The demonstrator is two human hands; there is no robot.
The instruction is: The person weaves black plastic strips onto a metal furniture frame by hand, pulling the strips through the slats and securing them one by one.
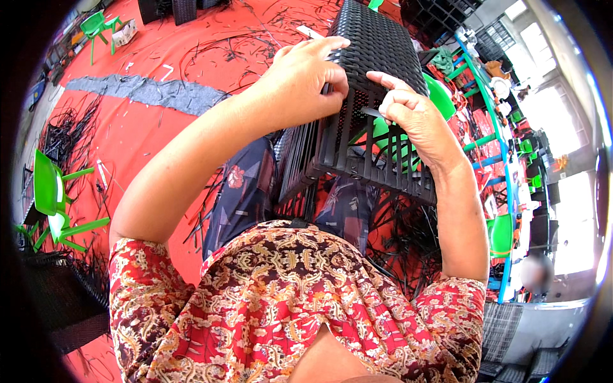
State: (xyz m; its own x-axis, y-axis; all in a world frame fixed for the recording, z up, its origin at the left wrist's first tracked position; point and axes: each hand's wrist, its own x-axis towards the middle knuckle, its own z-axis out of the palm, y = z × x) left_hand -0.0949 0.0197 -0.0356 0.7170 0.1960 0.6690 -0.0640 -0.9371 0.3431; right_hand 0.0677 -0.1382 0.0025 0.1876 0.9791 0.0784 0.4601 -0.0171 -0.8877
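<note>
A black woven wicker piece (377, 38) with a boxy shape stands before my knees. Its far part is tightly woven, while the near part shows bare parallel strips (383, 172). My left hand (313, 75) rests at the left edge of the weave, its index finger stretched over the top and its other fingers curled in; whether they grip a strand is hidden. On the right side my right hand (412, 115) pinches a short dark flat strip (371, 112) between thumb and fingers, with the index finger extended toward the weave.
Red sheeting (159, 147) covers the floor, strewn with loose black strips. A green chair (48, 185) stands at left and another small green stool (94, 25) far left. A grey cloth strip (147, 92) lies across the sheet. At right runs a green and blue frame (498, 127).
</note>
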